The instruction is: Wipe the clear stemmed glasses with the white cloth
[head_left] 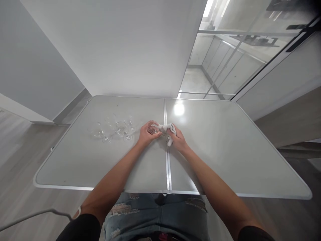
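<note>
At the centre of the frame, the left hand [144, 135] is curled around the bowl of a clear glass [153, 128], thumb on the near side. The glass lies tilted, with its bowl to the left and its narrower end pointing right. Just right of it, the right hand [179, 140] is closed on a bunched white cloth [171, 128], which meets the narrower end of the glass (the exact contact is partly covered by cloth and fingers). One corner of the cloth hangs down beside the right fingers.

Left of centre, a cluster of clear glasses [121, 128] stands on the table [215, 147]; their outlines overlap, and an exact count cannot be made. The table has a pale, glossy top and a metal edge, with a seam [168, 174] running down the middle of the frame, below and between the hands. A bright reflection shows right of the seam.

A white wall [120, 47] fills the upper middle, and a paned glass door [213, 63] the upper right. A grey cable [35, 213] crosses the lower left, reaching the left forearm.
</note>
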A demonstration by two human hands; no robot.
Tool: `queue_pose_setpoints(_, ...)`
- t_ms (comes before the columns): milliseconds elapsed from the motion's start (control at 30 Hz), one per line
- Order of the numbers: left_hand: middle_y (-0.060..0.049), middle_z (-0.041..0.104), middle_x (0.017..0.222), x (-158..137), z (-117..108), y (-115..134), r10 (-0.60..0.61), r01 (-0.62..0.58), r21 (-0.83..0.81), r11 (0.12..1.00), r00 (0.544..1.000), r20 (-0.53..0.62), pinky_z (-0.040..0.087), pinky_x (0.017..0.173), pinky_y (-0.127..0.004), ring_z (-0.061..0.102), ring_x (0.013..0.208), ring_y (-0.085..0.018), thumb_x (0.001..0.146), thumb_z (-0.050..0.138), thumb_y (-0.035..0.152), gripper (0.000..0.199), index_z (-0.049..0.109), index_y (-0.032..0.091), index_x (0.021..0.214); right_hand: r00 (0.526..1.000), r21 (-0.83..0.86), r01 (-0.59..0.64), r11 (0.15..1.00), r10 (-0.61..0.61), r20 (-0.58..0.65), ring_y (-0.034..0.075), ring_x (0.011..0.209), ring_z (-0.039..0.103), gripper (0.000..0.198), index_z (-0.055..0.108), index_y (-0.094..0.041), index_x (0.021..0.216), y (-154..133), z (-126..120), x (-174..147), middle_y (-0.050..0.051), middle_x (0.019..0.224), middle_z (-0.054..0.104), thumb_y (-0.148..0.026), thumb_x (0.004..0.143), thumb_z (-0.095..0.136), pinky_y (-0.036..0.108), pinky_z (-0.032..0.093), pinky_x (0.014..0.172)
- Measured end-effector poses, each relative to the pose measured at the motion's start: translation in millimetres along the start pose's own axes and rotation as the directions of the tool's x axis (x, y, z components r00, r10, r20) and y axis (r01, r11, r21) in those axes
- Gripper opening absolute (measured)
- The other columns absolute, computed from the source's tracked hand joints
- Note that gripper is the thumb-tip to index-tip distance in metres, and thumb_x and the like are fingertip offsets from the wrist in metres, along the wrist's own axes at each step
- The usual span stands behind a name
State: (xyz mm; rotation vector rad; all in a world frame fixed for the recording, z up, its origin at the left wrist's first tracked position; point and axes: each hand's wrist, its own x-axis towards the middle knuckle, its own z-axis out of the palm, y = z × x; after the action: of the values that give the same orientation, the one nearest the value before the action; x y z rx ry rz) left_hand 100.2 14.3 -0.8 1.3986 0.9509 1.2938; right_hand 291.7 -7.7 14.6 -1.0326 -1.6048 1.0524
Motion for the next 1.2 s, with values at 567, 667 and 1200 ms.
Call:
queue_pose_setpoints(567, 0.003, 0.062, 0.065, 2, 1, -7, -0.054, 0.066, -0.157, 0.985, 0.996, 0.077, 0.032, 0.041, -0.019, 0.046, 0.042, -0.006, 0.066, 0.087, 0.046, 0.052, 0.065, 0.017, 0.104, 0.979, 0.064, 0.198, 0.978, -0.194, -0.057, 0.016, 0.077, 0.052, 0.019, 0.063, -0.023, 0.093, 3, 4, 3, 0.002, 0.09, 0.056, -0.041, 0.097, 0.057, 0.032, 0.046, 0.072)
queue_pose_setpoints(667, 0.006, 0.056, 0.059, 6, -4, -6, -0.016, 0.008, -0.191, 0.982, 0.999, -0.041, 0.029, 0.039, -0.019, 0.04, 0.037, -0.004, 0.072, 0.083, 0.05, 0.049, 0.064, 0.018, 0.103, 0.992, 0.23, 0.126, 0.965, -0.118, -0.049, 0.015, 0.076, 0.051, 0.025, 0.063, -0.022, 0.095, 4, 7, 3, 0.001, 0.086, 0.055, -0.045, 0.098, 0.056, 0.03, 0.044, 0.07)
queue_pose_setpoints(1200, 0.001, 0.071, 0.088, 7, 0, 3, -0.063, 0.018, -0.167, 0.986, 0.962, -0.266, 0.036, 0.039, -0.017, 0.053, 0.04, -0.004, 0.066, 0.088, 0.042, 0.061, 0.056, 0.023, 0.115, 0.944, 0.392, 0.009, 0.92, 0.122, -0.308, 0.018, 0.097, 0.06, 0.03, 0.057, -0.027, 0.113, 12, 23, -1, 0.002, 0.104, 0.062, -0.052, 0.095, 0.058, 0.034, 0.052, 0.086)
